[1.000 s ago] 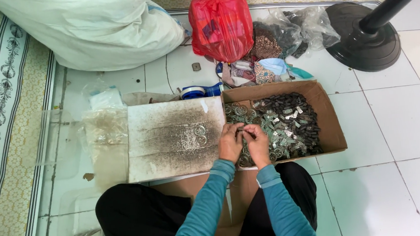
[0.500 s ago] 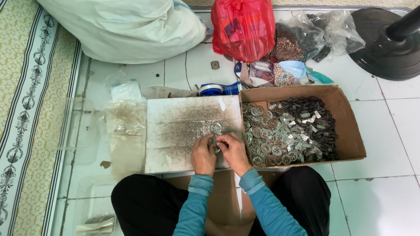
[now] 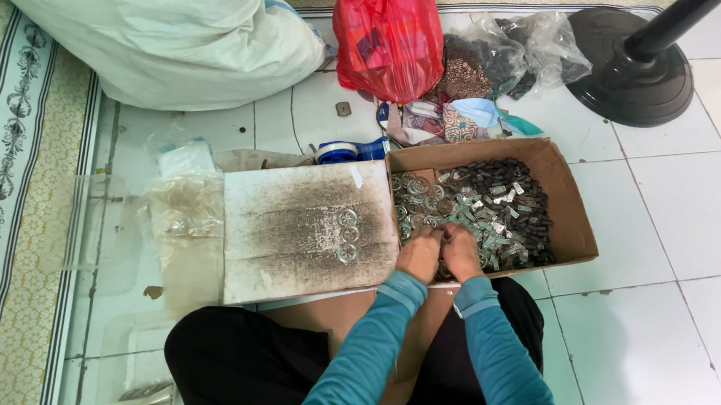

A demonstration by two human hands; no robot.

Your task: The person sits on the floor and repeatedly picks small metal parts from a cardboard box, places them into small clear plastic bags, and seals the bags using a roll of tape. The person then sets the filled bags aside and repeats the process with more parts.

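Long teal sleeves with ribbed cuffs down to the left hand (image 3: 420, 254) and right hand (image 3: 462, 251); black trousers over folded legs.

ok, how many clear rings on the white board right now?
3, in a short column near the board's right side: top ring, middle ring, bottom ring. More lie in the cardboard box; the hands may hide others.

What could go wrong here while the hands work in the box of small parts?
1. Both hands, left hand and right hand, dig in the small parts; sharp edges might scratch fingers.
2. The three clear rings lie loose on the dirty board; a sleeve might sweep them off.
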